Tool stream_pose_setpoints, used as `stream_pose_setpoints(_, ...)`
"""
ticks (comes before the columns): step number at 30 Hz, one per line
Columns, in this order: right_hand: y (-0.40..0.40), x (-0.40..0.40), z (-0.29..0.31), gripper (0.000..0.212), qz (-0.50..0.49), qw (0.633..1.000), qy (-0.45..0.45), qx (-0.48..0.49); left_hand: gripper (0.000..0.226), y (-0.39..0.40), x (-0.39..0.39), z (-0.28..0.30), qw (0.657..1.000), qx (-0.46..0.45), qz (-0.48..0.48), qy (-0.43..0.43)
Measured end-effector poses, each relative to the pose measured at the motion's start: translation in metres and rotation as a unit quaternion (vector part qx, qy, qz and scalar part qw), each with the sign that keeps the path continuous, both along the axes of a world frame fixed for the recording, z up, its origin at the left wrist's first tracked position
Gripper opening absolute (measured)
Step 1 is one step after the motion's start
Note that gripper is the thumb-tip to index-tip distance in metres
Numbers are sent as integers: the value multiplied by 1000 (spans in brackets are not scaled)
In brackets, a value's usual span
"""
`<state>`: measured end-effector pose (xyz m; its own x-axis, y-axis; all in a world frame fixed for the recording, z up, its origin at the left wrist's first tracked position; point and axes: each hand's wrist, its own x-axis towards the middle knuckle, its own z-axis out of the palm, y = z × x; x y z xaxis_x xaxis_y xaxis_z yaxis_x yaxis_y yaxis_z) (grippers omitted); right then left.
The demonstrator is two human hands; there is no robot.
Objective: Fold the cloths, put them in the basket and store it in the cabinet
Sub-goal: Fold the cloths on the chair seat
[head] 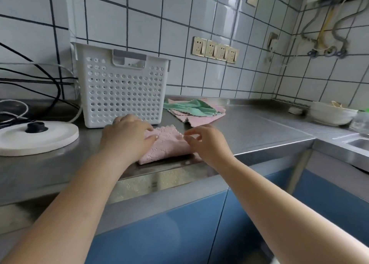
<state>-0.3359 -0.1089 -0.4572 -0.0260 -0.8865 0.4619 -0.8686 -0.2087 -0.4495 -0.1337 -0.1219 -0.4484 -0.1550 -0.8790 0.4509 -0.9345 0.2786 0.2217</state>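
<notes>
A folded pink cloth (167, 146) lies on the steel counter near its front edge. My left hand (125, 135) rests on the cloth's left part, fingers spread over it. My right hand (205, 141) hovers at the cloth's right edge with fingers loosely curved, holding nothing that I can see. Just behind the cloth stands a white perforated basket (123, 91) with a grey handle. To its right lie a green cloth (191, 106) and a pink cloth (207, 116), unfolded and overlapping.
A white round lid (38, 137) with a black knob sits at the left, with black and white cables (40, 79) behind it. White bowls (331, 113) stand at the far right beside a sink (357, 143). Blue cabinet doors (159, 233) are below the counter (259, 131).
</notes>
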Motion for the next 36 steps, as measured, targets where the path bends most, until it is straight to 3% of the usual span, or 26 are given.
stream_pose_setpoints(6,71,-62,-15,16,-34,997,-58,-36,14,47,-88,-13,965,-104,-213,113)
stream_pose_setpoints(11,161,-145,-55,14,-148,985,-86,12,17,87,-182,-75,914,-7,-382,140)
stream_pose_setpoints(16,266,-221,-134,12,-296,946,-104,77,12,141,-269,-168,853,149,-495,69)
stream_pose_setpoints(21,334,-257,-232,15,-406,888,-87,201,15,177,-313,-254,814,282,-503,-66)
stream_pose_setpoints(25,349,-270,-285,34,-437,861,-70,253,21,191,-324,-300,790,338,-496,-125)
stream_pose_setpoints(28,341,-277,-299,45,-438,873,-40,213,39,200,-325,-320,802,295,-494,-163)
stream_pose_setpoints(31,324,-284,-299,40,-429,890,-7,156,54,208,-327,-329,817,237,-484,-205)
stream_pose_setpoints(36,304,-302,-298,15,-435,886,3,164,30,209,-329,-333,824,220,-492,-177)
